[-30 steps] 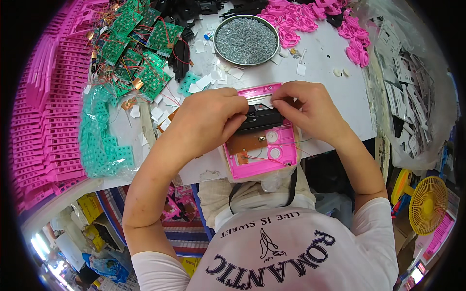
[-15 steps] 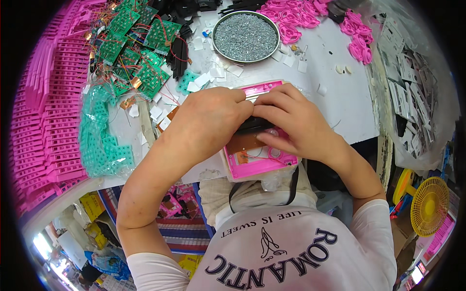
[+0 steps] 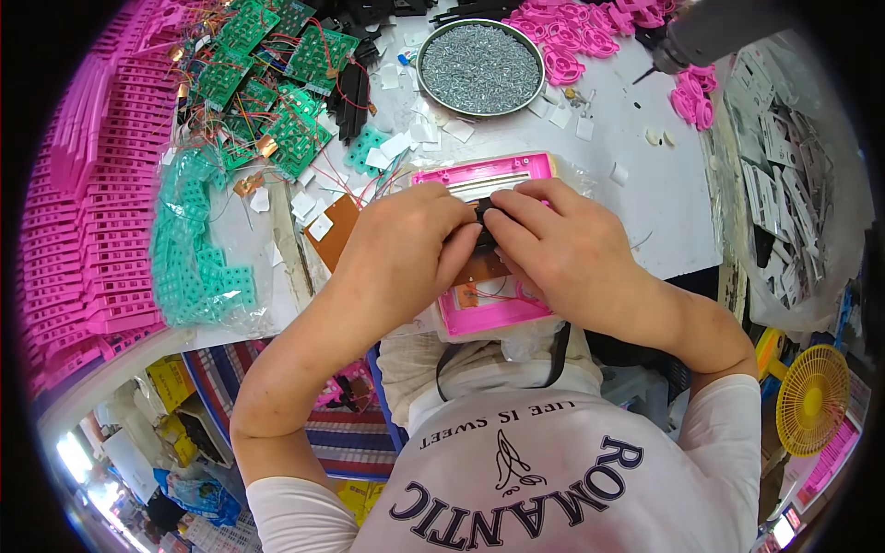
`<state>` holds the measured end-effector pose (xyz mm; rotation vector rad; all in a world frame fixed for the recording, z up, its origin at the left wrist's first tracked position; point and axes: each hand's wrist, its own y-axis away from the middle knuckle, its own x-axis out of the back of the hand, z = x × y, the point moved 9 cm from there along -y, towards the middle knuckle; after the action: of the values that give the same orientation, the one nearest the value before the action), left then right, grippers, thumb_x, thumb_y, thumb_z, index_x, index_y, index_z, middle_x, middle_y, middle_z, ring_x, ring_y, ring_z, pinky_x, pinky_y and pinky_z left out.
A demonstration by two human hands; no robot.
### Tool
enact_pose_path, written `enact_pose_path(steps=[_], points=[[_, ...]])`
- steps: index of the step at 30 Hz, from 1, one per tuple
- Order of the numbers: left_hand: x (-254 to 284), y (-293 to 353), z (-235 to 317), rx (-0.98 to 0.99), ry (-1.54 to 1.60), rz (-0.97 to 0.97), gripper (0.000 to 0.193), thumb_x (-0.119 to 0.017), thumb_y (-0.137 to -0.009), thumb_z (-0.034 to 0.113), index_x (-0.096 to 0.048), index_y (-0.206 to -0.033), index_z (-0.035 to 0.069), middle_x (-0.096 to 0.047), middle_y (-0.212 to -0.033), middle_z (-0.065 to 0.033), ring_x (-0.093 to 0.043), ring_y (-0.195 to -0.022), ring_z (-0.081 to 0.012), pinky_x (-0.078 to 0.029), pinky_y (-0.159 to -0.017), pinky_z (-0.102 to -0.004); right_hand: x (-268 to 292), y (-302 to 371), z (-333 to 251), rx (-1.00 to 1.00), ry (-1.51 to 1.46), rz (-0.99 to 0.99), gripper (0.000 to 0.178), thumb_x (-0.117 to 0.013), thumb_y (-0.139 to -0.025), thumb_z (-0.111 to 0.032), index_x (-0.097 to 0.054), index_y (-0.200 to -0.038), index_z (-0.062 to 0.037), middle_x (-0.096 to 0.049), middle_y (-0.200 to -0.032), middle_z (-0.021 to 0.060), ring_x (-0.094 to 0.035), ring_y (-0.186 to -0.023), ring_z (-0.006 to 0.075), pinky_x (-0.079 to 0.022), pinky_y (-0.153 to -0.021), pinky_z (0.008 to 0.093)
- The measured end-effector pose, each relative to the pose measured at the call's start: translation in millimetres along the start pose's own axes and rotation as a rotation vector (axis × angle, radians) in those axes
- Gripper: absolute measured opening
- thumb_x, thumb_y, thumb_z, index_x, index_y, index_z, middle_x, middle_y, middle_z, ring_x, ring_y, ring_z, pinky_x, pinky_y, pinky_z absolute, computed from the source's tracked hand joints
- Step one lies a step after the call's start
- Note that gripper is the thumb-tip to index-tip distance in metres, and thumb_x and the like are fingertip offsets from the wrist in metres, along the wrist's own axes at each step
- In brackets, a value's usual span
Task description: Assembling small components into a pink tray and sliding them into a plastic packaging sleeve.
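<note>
With my left hand (image 3: 408,238) I am pinching the black plastic module (image 3: 486,235) within the pink plastic housing (image 3: 498,321), while my right hand (image 3: 573,251) is touching it, whether also pinching I cannot tell.

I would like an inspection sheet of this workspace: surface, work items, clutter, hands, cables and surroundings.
Surface: white tabletop, partly covered.
Work items: open pink plastic casing; black part over it, mostly hidden.
Clutter: green circuit boards, teal button pads, white pieces, pink plastic parts, round dish of small metal pieces.
Hands: left hand and right hand, both at the black part; grip partly hidden.
Cables: thin red wires in the casing, others among the boards.
Surroundings: stacked pink frames left, clear bag of parts right, yellow fan lower right, dark screwdriver-like tool upper right.
</note>
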<state>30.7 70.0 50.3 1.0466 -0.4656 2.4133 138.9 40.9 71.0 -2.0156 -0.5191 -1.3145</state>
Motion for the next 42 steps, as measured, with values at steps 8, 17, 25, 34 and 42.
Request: enact_pose_path(steps=[8,17,25,34,42], points=[[-4,-7,-3,-0.089,0.032,-0.075,0.009,-0.073,-0.08,0.003,-0.067,-0.087,0.004,-0.063,-0.077,-0.01,-0.063,-0.069,-0.029,-0.051,-0.063,-0.0392,-5,-7,19,-0.034,-0.245,-0.075,0.029,-0.076,-0.076,-0.014,-0.063,-0.1,-0.0048,-0.064,-0.099,0.0084,-0.06,-0.096,0.0298,-0.054,-0.079,0.0389],[-5,-13,8,-0.329,-0.101,-0.154,0.017,-0.075,-0.075,0.003,-0.063,-0.087,0.006,-0.059,-0.082,-0.0091,-0.062,-0.075,-0.0316,-0.051,-0.063,-0.0409,-14,-6,39,-0.02,-0.337,-0.089,0.036,-0.079,-0.075,-0.017,-0.062,-0.105,-0.0085,-0.063,-0.101,0.0081,-0.057,-0.096,0.0326,-0.051,-0.084,0.0422],[-3,-10,12,-0.299,-0.176,-0.118,0.016,-0.074,-0.078,0.004,-0.065,-0.091,0.005,-0.06,-0.082,-0.0091,-0.062,-0.076,-0.0323,-0.052,-0.064,-0.0412,-11,-4,29,0.057,-0.257,-0.052,0.025,-0.075,-0.076,-0.018,-0.063,-0.097,-0.0103,-0.064,-0.099,0.0065,-0.058,-0.092,0.031,-0.051,-0.082,0.0417],[-5,1,-20,0.134,0.172,-0.026,0.01,-0.072,-0.088,0.009,-0.072,-0.091,-0.001,-0.07,-0.076,-0.0114,-0.065,-0.058,-0.0191,-0.05,-0.054,-0.0329,-2,0,-2,0.208,0.053,0.027,0.024,-0.067,-0.071,-0.017,-0.067,-0.09,-0.0027,-0.065,-0.095,0.0068,-0.061,-0.091,0.0234,-0.051,-0.087,0.0392],[-25,-8,-48,0.473,0.38,-0.31,0.022,-0.071,-0.094,0.016,-0.07,-0.081,-0.002,-0.065,-0.063,-0.0022,-0.056,-0.056,-0.0055,-0.043,-0.05,-0.0249,-1,-2,-7,0.233,0.079,-0.004,0.025,-0.068,-0.07,-0.016,-0.069,-0.09,-0.0012,-0.065,-0.091,0.007,-0.061,-0.089,0.0233,-0.051,-0.087,0.0405]])
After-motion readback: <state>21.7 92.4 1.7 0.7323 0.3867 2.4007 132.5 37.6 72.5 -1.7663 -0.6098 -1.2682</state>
